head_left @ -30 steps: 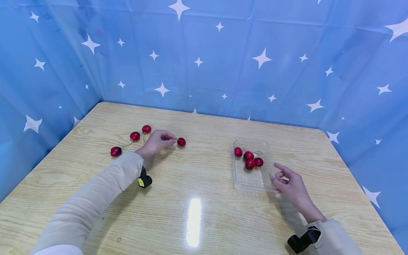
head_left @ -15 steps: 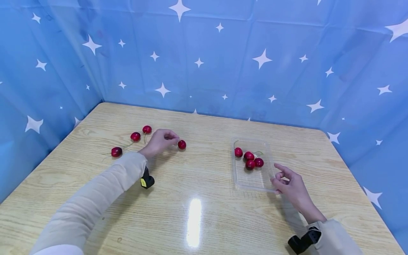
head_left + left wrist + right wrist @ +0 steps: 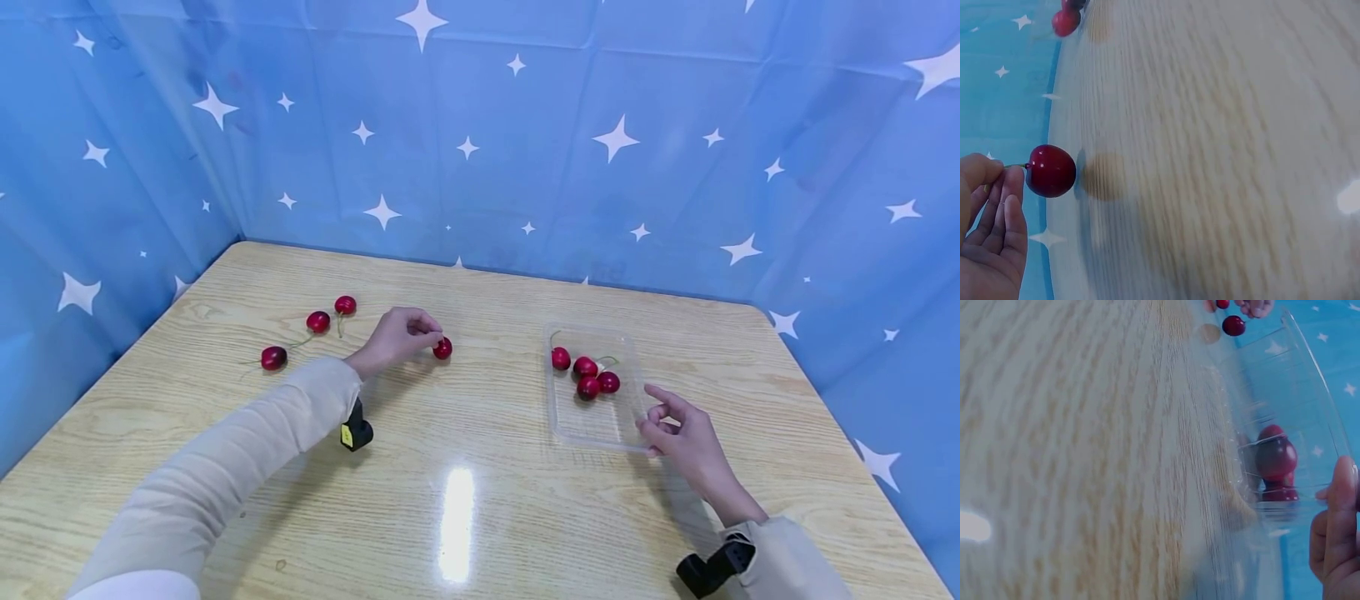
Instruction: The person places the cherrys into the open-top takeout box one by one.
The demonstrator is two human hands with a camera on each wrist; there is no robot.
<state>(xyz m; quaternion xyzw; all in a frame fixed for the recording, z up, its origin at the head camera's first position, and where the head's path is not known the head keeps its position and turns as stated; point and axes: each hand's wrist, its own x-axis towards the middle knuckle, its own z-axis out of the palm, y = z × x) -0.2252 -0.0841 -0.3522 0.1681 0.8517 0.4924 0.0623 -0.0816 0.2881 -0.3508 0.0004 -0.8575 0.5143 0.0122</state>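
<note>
My left hand (image 3: 401,335) pinches the thin stem of a red cherry (image 3: 442,348), which hangs just above the wooden table (image 3: 450,433); in the left wrist view the cherry (image 3: 1050,170) dangles beside my fingertips (image 3: 1010,187) with its shadow on the wood. Three more cherries (image 3: 318,321) lie on the table to the left of that hand. A clear plastic tray (image 3: 596,425) holds several cherries (image 3: 587,375). My right hand (image 3: 678,437) grips the tray's near right corner; the right wrist view shows a finger (image 3: 1338,506) on the tray wall (image 3: 1285,381).
Blue star-printed cloth (image 3: 480,125) walls the table at the back and on both sides. Black wrist cameras (image 3: 356,432) sit under each sleeve. A bright light reflection (image 3: 457,521) lies on the table's near middle.
My left hand has lifted the cherry by its stem and carried it a little to the right, toward the tray. The right hand and the tray have stayed put.
</note>
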